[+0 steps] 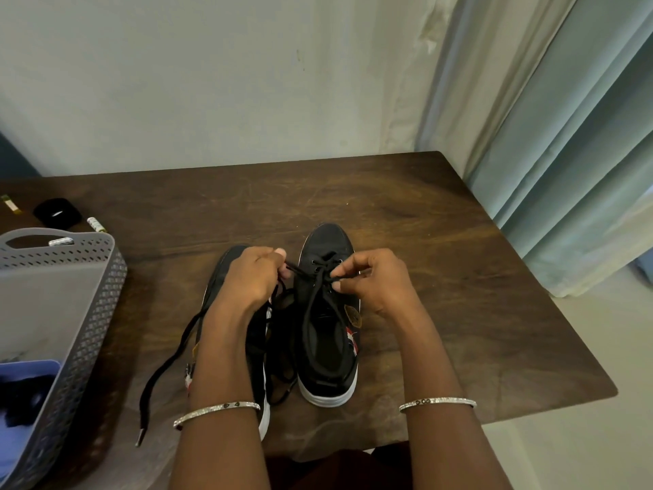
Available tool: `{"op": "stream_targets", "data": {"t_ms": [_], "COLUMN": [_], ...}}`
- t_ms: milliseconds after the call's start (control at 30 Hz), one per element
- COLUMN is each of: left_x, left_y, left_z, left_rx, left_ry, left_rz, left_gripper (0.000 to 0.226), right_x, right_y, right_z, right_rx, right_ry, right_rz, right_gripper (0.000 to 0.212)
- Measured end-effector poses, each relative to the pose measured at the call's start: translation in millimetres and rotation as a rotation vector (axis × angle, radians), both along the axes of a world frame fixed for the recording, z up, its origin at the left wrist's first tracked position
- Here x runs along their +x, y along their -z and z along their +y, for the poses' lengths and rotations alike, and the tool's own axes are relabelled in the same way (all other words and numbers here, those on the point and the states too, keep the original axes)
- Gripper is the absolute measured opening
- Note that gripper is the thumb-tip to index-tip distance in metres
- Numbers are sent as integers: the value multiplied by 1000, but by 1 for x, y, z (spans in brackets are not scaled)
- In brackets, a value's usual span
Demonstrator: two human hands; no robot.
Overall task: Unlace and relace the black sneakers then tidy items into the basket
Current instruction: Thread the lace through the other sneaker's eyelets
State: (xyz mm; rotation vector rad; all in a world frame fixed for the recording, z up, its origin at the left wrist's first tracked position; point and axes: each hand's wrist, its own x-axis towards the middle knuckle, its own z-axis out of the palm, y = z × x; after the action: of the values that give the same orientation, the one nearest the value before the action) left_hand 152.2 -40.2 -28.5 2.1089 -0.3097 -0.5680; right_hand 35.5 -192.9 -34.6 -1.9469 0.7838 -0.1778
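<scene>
Two black sneakers stand side by side on the brown table [441, 263], toes pointing away from me. The right sneaker [327, 351] has its black lace [314, 295] threaded only through the eyelets near the toe. My left hand [252, 277] pinches one strand of that lace and my right hand [371, 277] pinches the other, both just above the toe eyelets. The left sneaker [221, 267] is mostly hidden under my left forearm. A loose lace end [159, 369] with a metal tip trails from it toward the table's front edge.
A grey perforated basket [84, 313] stands at the left edge with a blue and black item [24, 387] inside. Behind it lie a black round object [56, 212] and small tubes [96, 224]. A curtain [565, 153] hangs at the right.
</scene>
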Motion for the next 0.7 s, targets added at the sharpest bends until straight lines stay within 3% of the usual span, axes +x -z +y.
{"op": "stream_targets", "data": {"t_ms": [100, 233, 367, 500, 700], "left_x": [-1, -6, -5, -13, -9], "left_y": [1, -7, -4, -7, -2], "left_z": [0, 2, 2, -7, -5], "left_rx": [99, 182, 98, 235, 198], "left_ry": [11, 97, 328, 330, 280], "left_rz": [-146, -329, -225, -306, -293], "left_gripper": [43, 11, 42, 31, 21], "right_x": [-1, 0, 1, 1, 2], "right_y": [1, -1, -1, 1, 3], "right_z": [0, 1, 1, 0, -1], "right_rx": [-27, -67, -96, -102, -107], "right_ry": [9, 4, -6, -6, -48], "right_rz": [-9, -39, -34, -30, 6], "right_gripper": [26, 22, 20, 15, 16]}}
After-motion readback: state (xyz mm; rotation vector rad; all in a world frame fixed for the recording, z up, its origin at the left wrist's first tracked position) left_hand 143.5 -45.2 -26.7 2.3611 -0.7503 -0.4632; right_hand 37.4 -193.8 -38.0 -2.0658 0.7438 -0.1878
